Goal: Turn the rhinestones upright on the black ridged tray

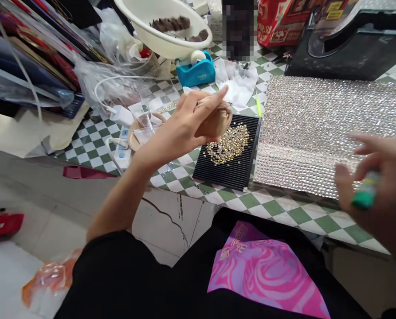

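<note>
My left hand (184, 126) is closed around a tan, rounded, cup-like object (217, 119), tilted just above a black ridged tray (224, 177). A loose heap of small gold and clear rhinestones (229, 146) lies on that tray. Blurred by motion, my right hand (377, 186) grips a small green-ended stick (366, 195), whose exact kind I cannot make out. Beneath that hand spreads a flat panel (317, 119) covered in rows of sparkling rhinestones, its lower band looking smoother and shinier. Part of the right hand is cut off by the frame edge.
Behind the left hand are a blue tape dispenser (196, 73), crumpled white tissue (236, 82) and a white basin (164, 42). A black stand (344, 55) borders the panel's far side. Cables and a power strip (121, 155) lie left, on the checkered tabletop (271, 204).
</note>
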The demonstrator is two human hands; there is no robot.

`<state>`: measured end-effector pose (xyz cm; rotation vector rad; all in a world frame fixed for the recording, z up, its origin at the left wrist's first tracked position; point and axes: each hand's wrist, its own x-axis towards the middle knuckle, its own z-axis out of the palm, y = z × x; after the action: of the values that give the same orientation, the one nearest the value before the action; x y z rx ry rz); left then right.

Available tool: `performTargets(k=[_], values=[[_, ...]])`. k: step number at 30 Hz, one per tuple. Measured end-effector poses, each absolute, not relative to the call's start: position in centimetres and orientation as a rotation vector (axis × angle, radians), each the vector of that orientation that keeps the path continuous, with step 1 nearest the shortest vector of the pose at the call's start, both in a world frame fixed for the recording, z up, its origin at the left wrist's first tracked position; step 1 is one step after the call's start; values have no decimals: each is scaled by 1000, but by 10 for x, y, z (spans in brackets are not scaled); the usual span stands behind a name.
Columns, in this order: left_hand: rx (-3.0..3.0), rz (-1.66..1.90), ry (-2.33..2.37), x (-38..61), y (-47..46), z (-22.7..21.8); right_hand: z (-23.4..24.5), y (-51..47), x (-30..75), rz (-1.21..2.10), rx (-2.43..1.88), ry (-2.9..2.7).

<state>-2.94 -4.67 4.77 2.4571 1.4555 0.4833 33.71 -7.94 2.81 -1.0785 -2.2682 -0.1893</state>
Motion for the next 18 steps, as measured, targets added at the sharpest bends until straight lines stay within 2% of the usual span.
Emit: performTargets(k=[4,7,10,15,18], values=[[2359,653,1447,-28,-38,48,19,-107,286,-126,-597,-2615],[2271,731,1465,-31,-41,40,3,-114,258,-198,-350,-2689],[2159,777,1596,-38,-57,25,-11,-115,249,-334,-374,-2711],[1753,1134,1798,-51,-104,4,-14,-113,248,-410,-423,-2718],[1640,1054,1818,-53,-132,-4,-10,-115,246,-408,-442,-2723]])
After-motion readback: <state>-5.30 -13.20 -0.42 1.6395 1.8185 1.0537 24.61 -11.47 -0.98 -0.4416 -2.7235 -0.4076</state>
